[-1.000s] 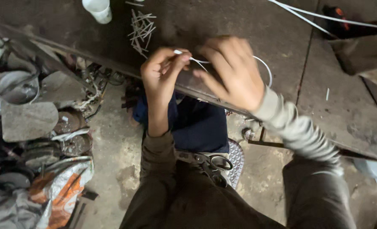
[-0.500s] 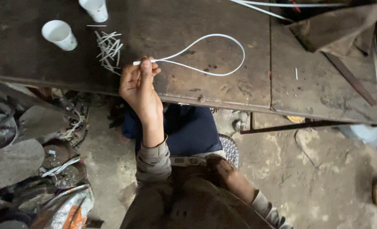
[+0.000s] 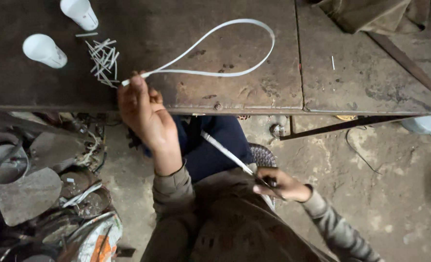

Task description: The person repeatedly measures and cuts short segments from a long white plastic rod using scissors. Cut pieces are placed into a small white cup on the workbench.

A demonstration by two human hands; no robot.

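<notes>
L hand [image 3: 145, 114] pinches thin white plastic strip [image 3: 235, 48] looped on dark metal bench [image 3: 254, 92] front edge | R hand [image 3: 281, 185] fingers clenched on strip's tail | light, springy, prob. slick; grip near ends

On the surface [image 3: 254, 92] I see a looped strip [image 3: 235, 73] lying across the middle, its two ends meeting at my left hand [image 3: 145, 114] by the near edge. Just left of that hand a heap of short cut pieces [image 3: 103, 60] lies on the surface, and two cups [image 3: 43, 49] stand farther left and behind it. My right hand [image 3: 281, 185] sits below the surface near my lap, on scissors [image 3: 264, 182]. Scrap metal [image 3: 26, 194] lies on the floor to my left.
</notes>
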